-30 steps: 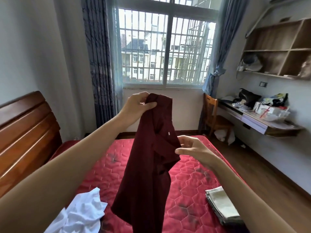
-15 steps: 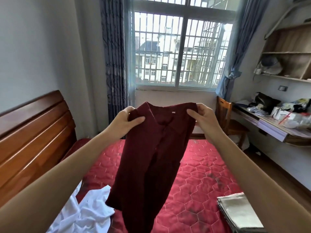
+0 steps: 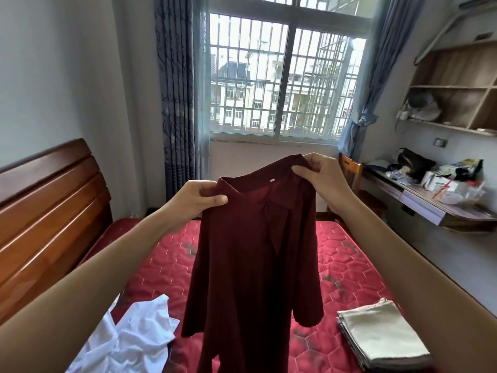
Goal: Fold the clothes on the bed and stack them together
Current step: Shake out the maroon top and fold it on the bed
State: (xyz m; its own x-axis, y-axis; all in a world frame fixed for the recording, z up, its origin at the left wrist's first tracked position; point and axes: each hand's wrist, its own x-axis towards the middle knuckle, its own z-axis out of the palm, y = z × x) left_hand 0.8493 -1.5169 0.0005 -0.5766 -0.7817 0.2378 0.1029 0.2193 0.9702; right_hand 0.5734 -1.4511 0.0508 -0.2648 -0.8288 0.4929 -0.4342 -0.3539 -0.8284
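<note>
The left hand (image 3: 197,200) and right hand (image 3: 320,175) are pinching the dark red shirt (image 3: 252,265) by its shoulders, and it should be hanging straight before going down flat on the bed (image 3: 349,265).

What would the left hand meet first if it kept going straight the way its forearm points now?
Probably only air at first. The left hand, pinching the maroon shirt, points up and away over the bed toward the wall under the window; that wall looks first in line, though depth is unclear.

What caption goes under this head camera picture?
Both hands, left and right, hold up a dark red shirt above the bed.
</note>
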